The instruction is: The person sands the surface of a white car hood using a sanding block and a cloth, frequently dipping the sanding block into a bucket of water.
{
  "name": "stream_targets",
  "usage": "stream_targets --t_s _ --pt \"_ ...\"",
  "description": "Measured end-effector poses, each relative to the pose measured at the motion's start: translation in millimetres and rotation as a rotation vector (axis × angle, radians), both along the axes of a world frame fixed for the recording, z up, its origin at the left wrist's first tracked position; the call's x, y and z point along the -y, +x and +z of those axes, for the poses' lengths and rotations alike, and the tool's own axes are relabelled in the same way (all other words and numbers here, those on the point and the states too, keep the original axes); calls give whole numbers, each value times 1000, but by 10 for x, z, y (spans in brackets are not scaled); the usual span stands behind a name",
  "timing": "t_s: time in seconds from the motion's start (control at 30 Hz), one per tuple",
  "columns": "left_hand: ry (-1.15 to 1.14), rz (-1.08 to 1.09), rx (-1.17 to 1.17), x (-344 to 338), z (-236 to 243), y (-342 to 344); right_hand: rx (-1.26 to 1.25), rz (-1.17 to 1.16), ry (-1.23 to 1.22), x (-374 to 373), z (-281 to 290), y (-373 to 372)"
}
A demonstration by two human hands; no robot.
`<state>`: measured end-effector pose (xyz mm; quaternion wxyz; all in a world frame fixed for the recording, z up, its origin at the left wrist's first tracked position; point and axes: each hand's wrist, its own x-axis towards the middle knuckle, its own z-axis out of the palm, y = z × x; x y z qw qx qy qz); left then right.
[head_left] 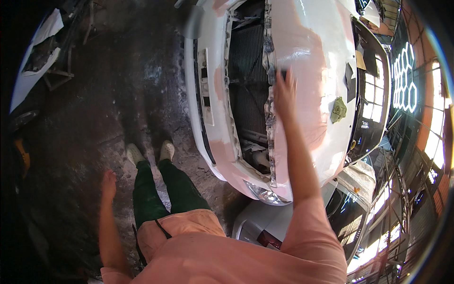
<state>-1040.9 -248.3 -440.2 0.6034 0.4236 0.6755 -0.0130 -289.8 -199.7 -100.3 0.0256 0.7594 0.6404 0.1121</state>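
Observation:
My right hand (285, 94) reaches out over the hood (302, 61) of a white car, near the hood's front edge. Under its fingertips is a small dark flat piece (283, 74) that looks like sandpaper, pressed against the pinkish patched paint. Motion smears the fingers somewhat. My left hand (109, 182) hangs low at my side, away from the car, and its fingers are too blurred to read. A crumpled green cloth (338, 110) and a dark sheet (351, 82) lie on the hood near the windshield.
The car's open front shows a radiator (248, 80) behind the bumper (206, 94). A headlight (266, 193) sits at the near corner. Another silver car (265, 220) stands close on the right. White panels on a stand (59, 78) are at far left. Hexagonal lights (405, 78) glow at right.

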Motion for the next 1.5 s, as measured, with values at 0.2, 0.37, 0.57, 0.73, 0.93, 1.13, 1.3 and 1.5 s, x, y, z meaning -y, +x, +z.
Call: stream_targets --t_s 0.2,0.37,0.57,0.73,0.93,1.13,1.3,1.5 --pt "75 -52 -14 190 65 -407 21 -6 -27 625 -36 78" --pt "-64 102 -3 61 178 -556 -25 -47 106 -576 403 452" --pt "-129 201 26 187 682 -816 -38 -81 -43 1474 53 -461" --pt "-119 171 -15 -122 1096 -836 9 -61 -164 1107 333 -388" --pt "185 28 -58 -1086 1364 -54 2 -27 55 -453 342 154" --pt "437 -502 -56 -2080 2171 1765 -27 -180 214 -986 545 975" --pt "516 -599 48 -2415 2920 2983 -514 -333 617 -618 797 777" --pt "717 -1103 344 -2354 3360 4461 -956 -465 509 673 965 -459"
